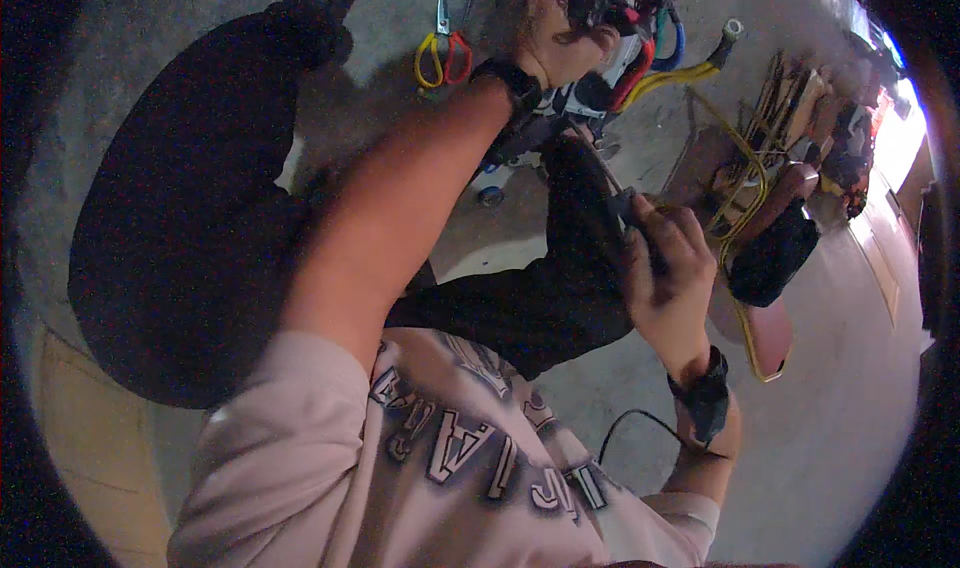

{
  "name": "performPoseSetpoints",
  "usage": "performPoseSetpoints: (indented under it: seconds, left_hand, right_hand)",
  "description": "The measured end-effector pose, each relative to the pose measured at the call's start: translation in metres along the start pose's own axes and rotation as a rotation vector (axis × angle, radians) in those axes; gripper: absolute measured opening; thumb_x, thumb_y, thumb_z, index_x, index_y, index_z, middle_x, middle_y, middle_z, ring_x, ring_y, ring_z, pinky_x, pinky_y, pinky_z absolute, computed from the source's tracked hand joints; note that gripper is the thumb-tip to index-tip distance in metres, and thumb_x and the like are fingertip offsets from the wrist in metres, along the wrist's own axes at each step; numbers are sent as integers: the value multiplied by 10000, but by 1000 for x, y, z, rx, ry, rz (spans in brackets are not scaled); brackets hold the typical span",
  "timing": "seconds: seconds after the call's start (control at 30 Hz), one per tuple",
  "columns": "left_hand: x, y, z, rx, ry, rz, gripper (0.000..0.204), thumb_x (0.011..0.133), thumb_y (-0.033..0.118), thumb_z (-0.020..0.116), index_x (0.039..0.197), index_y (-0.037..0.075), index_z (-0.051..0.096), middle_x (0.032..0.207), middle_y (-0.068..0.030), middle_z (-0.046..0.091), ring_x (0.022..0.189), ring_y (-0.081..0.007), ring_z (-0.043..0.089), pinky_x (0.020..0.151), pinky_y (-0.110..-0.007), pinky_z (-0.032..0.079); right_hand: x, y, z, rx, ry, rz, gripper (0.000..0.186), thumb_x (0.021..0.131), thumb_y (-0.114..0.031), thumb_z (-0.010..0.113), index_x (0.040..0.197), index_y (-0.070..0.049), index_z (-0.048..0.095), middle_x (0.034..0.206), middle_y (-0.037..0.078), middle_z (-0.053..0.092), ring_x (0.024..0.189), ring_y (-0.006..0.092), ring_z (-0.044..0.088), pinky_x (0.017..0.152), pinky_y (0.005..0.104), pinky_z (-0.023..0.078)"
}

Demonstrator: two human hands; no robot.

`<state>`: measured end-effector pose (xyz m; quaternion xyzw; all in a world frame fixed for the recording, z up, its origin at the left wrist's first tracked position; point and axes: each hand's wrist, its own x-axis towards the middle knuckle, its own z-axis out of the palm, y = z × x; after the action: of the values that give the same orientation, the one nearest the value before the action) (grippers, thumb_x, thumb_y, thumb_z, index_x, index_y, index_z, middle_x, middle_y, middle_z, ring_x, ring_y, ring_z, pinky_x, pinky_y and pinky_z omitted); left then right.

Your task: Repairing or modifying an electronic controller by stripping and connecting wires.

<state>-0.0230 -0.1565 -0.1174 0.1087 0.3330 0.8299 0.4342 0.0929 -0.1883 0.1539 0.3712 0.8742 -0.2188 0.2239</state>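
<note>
My right hand is closed around the dark handle of what looks like a screwdriver; its thin shaft slants up and left. The shaft's tip end lies close to the underside of a machine with cables on the floor ahead. Beyond it, my left hand, with dark smudges on it, is bent around a part near the machine's top; its fingertips are partly hidden and the held part is too dark to name. Thick red, yellow and blue cables leave the machine on its right side.
Scissors with one yellow and one red handle lie left of the machine. A ring terminal ends the yellow cable. On the right are a yellow-edged frame, a dark shoe-like object and a heap of scraps.
</note>
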Motion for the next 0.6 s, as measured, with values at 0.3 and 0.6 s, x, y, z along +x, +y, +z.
performPoseSetpoints:
  seconds: [0.3, 0.6]
  left_hand:
    - [0, 27, -13, 263, 13, 62, 441, 826, -43, 625, 1223, 63, 462, 998, -70, 556, 847, -160, 574, 698, -321, 481]
    - [-8, 37, -14, 250, -42, 17, 453, 834, 69, 690, 1235, 85, 480, 1062, -100, 597, 950, -190, 602, 759, -327, 496]
  right_hand:
    - [11, -23, -13, -12, -15, 17, 342, 820, 8, 666, 1162, 11, 659, 972, 136, 621, 802, 235, 629, 680, 296, 499]
    - [0, -38, -1, -602, 41, -262, 377, 806, -62, 699, 1173, 9, 650, 943, 115, 649, 763, 247, 648, 626, 324, 524]
